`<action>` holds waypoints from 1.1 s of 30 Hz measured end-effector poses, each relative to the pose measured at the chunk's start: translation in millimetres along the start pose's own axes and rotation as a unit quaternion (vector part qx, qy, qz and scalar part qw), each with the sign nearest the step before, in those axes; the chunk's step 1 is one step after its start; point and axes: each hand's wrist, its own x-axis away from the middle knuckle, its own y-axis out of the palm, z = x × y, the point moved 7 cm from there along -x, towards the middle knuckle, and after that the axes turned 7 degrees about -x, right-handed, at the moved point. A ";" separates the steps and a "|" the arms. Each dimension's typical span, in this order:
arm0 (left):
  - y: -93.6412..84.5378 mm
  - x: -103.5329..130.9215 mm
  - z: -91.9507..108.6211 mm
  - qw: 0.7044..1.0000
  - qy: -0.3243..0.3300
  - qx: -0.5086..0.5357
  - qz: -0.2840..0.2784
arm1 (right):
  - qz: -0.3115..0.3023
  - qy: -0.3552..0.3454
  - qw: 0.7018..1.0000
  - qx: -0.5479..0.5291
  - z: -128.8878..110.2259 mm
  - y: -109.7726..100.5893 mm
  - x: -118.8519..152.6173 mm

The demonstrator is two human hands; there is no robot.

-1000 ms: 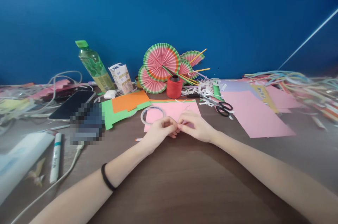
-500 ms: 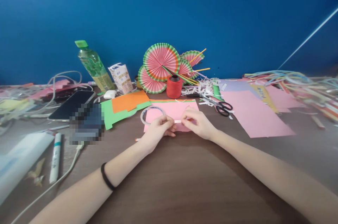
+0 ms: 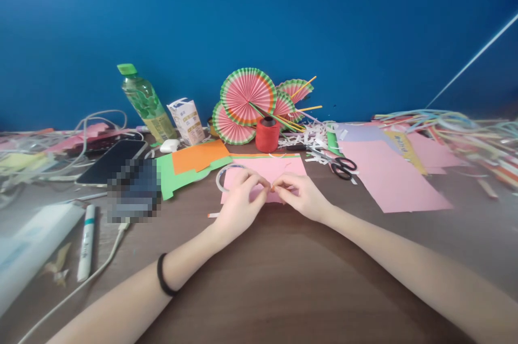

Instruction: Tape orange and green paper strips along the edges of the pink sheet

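Over a pink paper sheet [image 3: 279, 163], the fingertips of both hands meet in a close pinch. My left hand [image 3: 244, 201] is closed, thumb against fingers, at one end of a small strip. From the other side my right hand [image 3: 301, 194] pinches it too. The fingers cover nearly all of this strip; only a tiny orange-brown bit shows between them. A tape roll [image 3: 220, 179] lies partly behind my left hand. Close to that wrist is a short white piece with an orange end [image 3: 213, 215].
Behind the hands stand a red thread spool [image 3: 267, 137] and pleated paper fans [image 3: 248, 95]. Black-handled scissors [image 3: 343, 167] and a large pink sheet [image 3: 399, 176] lie to the right. Leftward are orange paper [image 3: 198, 156], a leaning bottle [image 3: 145, 106], a small carton [image 3: 186, 121] and a marker [image 3: 86, 244].
My hands have come together, and the white strip that showed between them is now mostly hidden. My left hand has turned so its back shows more.
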 end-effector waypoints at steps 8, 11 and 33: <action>4.9 -0.2 2.9 0.999 0.026 -0.004 -0.033 | -0.026 -0.031 0.999 0.010 -6.4 3.1 1.6; 6.3 0.2 1.8 0.999 0.022 0.007 -0.049 | -0.033 -0.033 0.999 0.008 -7.1 3.9 2.1; 6.2 -1.1 -2.8 0.998 -0.017 0.040 -0.051 | -0.026 -0.039 0.999 0.006 -3.6 4.3 2.4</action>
